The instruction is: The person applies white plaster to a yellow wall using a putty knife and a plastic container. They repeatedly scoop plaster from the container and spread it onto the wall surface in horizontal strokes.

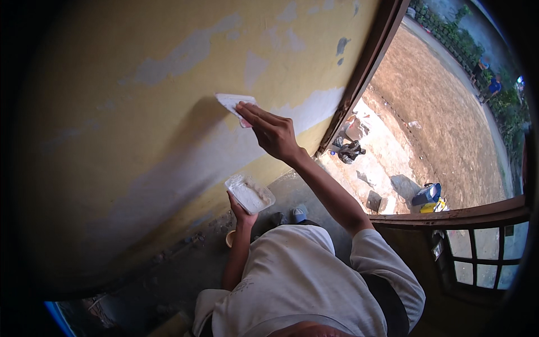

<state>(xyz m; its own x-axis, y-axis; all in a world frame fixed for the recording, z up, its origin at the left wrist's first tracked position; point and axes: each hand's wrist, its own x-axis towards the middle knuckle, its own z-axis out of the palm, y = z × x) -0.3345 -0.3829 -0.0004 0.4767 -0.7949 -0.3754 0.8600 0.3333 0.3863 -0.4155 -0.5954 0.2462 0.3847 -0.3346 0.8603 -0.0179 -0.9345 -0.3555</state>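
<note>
My right hand [272, 132] is raised at the yellow wall [112, 50], fingers closed on a thin flat scraper [229, 103] coated in white paste, a bit of pink showing at its lower end. The scraper is at the wall surface; whether it touches cannot be told. Below it and to the left, my left hand [241, 212] grips a shallow rectangular plastic container [250, 191] holding white paste, its fingers mostly hidden beneath. Pale patches [174, 56] mark the wall, with a broad pale band lower down.
A wooden door frame [359, 78] borders an open doorway to sunlit dirt ground, with bags [426, 196], rubble and distant people [494, 84]. A barred window [487, 253] is at lower right. A round tan container [230, 238] and my foot [298, 214] are on the dark floor.
</note>
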